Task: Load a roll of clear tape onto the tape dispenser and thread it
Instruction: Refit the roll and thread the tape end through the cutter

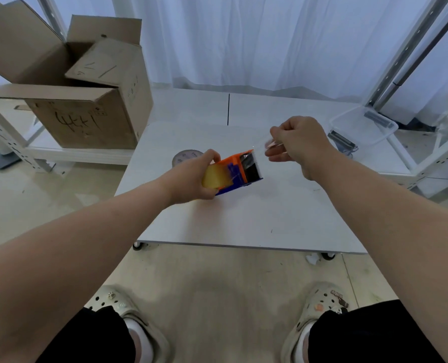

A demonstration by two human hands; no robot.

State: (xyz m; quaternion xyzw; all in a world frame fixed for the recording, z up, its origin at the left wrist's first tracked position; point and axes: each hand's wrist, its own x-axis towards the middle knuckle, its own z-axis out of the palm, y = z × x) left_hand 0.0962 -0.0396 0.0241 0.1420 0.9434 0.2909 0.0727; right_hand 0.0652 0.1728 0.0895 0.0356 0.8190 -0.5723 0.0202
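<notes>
While the left hand (192, 178) curls its fingers round the yellowish roll of clear tape (213, 179), seated on the orange-and-blue plastic tape dispenser (237, 170) over the white surface (243, 218), the right hand (300, 142) pinches the tape's free end (264, 143) beyond the blade, so threading looks nearly done.

Dispenser: orange-and-blue plastic tape dispenser (237, 170), glossy
Roll: yellowish clear tape roll (215, 178), shiny film
Table: white smooth table (243, 218), matt
Box: brown corrugated cardboard box (86, 111), dull
</notes>
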